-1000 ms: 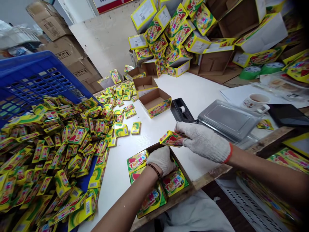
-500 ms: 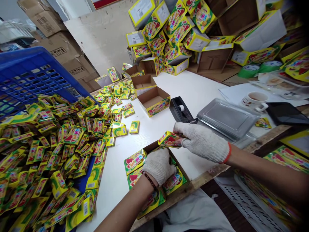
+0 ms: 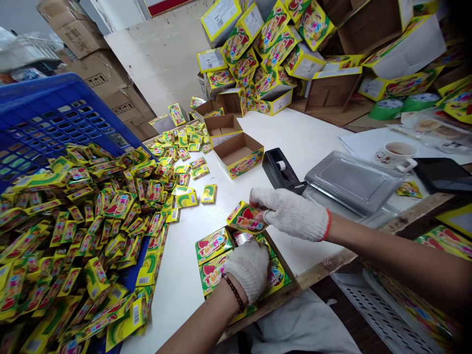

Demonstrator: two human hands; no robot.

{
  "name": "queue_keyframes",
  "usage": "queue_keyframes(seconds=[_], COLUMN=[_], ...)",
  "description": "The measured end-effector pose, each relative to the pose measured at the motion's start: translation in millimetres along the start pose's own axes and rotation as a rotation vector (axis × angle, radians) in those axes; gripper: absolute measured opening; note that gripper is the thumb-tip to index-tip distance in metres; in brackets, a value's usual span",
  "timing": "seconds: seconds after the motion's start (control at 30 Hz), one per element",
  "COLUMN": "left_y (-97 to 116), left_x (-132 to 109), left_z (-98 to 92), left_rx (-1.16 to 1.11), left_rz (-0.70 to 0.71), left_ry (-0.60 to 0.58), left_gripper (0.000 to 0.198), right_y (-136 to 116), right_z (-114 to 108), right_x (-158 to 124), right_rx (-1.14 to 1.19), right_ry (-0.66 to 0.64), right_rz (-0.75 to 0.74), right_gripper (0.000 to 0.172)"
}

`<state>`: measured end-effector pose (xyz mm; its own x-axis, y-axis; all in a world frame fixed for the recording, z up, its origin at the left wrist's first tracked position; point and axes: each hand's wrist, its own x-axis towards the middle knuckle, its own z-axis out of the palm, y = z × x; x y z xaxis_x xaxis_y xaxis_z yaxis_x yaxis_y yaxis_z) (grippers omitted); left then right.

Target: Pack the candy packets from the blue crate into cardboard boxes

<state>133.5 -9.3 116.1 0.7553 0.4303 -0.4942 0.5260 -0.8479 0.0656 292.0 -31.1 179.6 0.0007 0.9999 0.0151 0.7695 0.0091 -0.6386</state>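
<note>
My right hand (image 3: 291, 212), in a white knitted glove with an orange cuff, pinches a small green and yellow candy box (image 3: 246, 218) with a watermelon picture. It holds the box tilted above the far edge of an open carton (image 3: 292, 283). Several similar candy boxes (image 3: 214, 246) lie flat inside that carton, at the table's front edge. My left hand (image 3: 249, 268), also gloved and with a beaded bracelet at the wrist, reaches down among them. Its fingers are curled, their tips hidden, and I cannot see what is in them.
A blue crate (image 3: 70, 110) lies tipped at left, with a large heap of candy boxes (image 3: 110, 206) spilling out. Two empty cartons (image 3: 239, 155), a black tape dispenser (image 3: 282, 169), a grey metal case (image 3: 354, 182) and a cup (image 3: 394, 152) stand beyond my hands. More cartons (image 3: 273, 54) are piled behind.
My right hand has moved left with the candy box, further over the carton. My left hand has shifted slightly right and nearer me, uncovering part of a box at the far side.
</note>
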Motion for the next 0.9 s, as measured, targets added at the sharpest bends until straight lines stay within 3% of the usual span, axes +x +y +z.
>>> queue_keyframes(seconds=[0.17,0.27,0.47,0.63,0.77,0.9], left_y=[15.3,21.0,31.6,34.3,36.1,38.8], left_x=[-2.3,-0.2,-2.8,-4.7,-3.1,-2.9], left_z=[14.6,23.2,30.6,31.1,33.9,36.1], left_rx=[-0.008,-0.034,-0.132,-0.241,-0.31,-0.329], left_rz=[-0.126,-0.198,-0.291,-0.356,-0.421,-0.494], left_ry=[0.058,0.093,0.084,0.087,0.131,0.089], left_gripper=[0.034,0.038,0.041,0.041,0.04,0.039], right_y=[15.6,23.6,-7.1,-17.1,-10.8,-2.8], right_z=[19.1,25.1,48.4,75.4,87.1,101.1], right_x=[24.2,28.8,33.6,46.8,42.1,34.5], right_rx=[-0.091,-0.248,-0.686,-0.708,-0.739,-0.776], right_ry=[-0.255,-0.296,-0.298,-0.447,-0.359,-0.245], right_rz=[-0.224,-0.331,-0.235,-0.204,-0.163,-0.177], right_gripper=[0.022,0.024,0.026,0.018,0.019,0.021])
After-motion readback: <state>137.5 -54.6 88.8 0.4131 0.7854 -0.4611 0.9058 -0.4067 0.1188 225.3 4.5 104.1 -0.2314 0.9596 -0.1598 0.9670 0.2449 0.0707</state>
